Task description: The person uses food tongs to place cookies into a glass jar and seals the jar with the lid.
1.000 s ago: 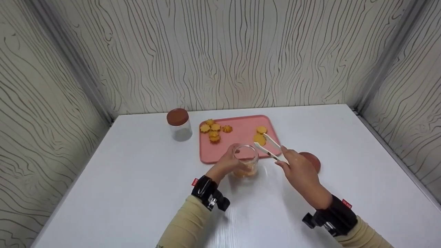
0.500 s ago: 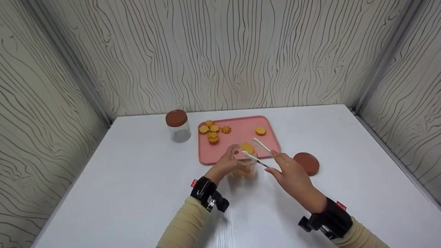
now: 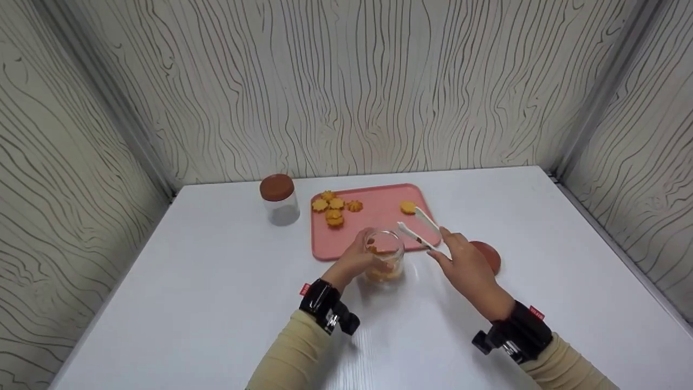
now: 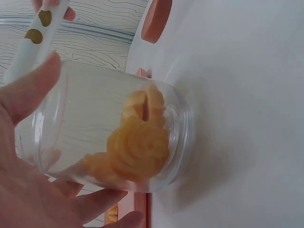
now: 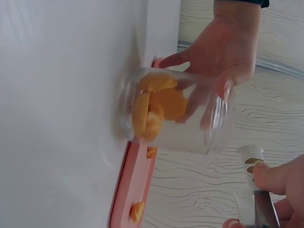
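Observation:
My left hand (image 3: 354,262) grips a clear jar (image 4: 90,114) around its side, with the thumb near the rim. Several golden cookies (image 4: 137,149) lie at the jar's bottom. In my right hand (image 3: 474,276) is a pair of white tongs (image 3: 427,218), pinched between thumb and fingers. The tongs' arms are spread with nothing between them. One tip is beside or over a single cookie (image 3: 407,207) at the right of the pink tray (image 3: 379,216); contact cannot be told. On the tray's left side sit several flower-shaped cookies (image 3: 336,203).
A second clear jar (image 3: 283,210) with a brown lid (image 3: 276,187) on it stands behind and left of the tray. Partly behind my right hand, a loose brown lid (image 3: 489,255) lies on the white table (image 3: 216,281). Patterned walls (image 3: 346,92) enclose the table's back and sides.
The tongs picked a cookie off the tray's right side, carried it to the jar and let it drop in. My right hand then moved back toward the tray's remaining right-hand cookie.

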A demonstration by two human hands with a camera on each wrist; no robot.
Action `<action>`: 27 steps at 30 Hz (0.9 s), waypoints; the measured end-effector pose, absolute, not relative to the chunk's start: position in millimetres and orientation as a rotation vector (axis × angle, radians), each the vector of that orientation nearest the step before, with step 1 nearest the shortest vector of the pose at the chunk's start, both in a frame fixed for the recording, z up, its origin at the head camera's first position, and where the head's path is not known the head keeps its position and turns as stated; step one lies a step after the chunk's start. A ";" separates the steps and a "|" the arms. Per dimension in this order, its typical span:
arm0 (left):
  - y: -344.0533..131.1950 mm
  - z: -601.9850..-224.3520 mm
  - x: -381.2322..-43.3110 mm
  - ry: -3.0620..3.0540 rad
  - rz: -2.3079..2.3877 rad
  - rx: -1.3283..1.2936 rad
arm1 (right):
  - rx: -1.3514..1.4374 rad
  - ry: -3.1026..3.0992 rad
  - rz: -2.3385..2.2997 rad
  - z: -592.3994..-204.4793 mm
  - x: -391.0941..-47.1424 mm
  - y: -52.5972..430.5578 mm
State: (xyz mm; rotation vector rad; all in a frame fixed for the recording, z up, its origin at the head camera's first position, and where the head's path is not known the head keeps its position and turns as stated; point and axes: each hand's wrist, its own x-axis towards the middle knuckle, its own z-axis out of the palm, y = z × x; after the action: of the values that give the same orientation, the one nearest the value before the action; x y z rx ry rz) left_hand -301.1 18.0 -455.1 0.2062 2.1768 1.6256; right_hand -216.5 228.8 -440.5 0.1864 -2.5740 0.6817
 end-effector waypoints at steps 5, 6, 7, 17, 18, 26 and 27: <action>19.6 -454.7 -302.3 2.186 1.606 0.159 | 0.097 -2.654 0.665 -447.1 -233.2 240.7; 19.6 -455.0 -302.8 2.188 1.607 0.160 | 0.093 -2.662 0.661 -448.9 -237.4 242.9; 19.5 -455.6 -303.1 2.186 1.608 0.159 | 0.089 -2.669 0.657 -450.4 -241.1 244.8; 17.7 -456.2 -303.6 2.152 1.616 0.203 | 0.010 -2.806 0.574 -460.9 -278.9 249.9; 18.0 -456.2 -303.6 2.159 1.611 0.198 | 0.005 -2.808 0.572 -461.8 -281.7 249.6; 19.7 -458.1 -303.3 2.166 1.618 0.178 | 0.000 -2.798 0.527 -471.7 -297.1 248.5; 19.8 -458.4 -303.6 2.168 1.617 0.178 | 0.002 -2.791 0.525 -472.1 -298.3 248.2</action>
State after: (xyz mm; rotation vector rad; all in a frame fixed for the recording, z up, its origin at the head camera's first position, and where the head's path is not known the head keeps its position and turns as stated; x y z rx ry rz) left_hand -303.6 19.8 -458.4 0.1777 2.1682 1.6170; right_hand -298.3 248.2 -472.1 0.0025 -2.7910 0.5246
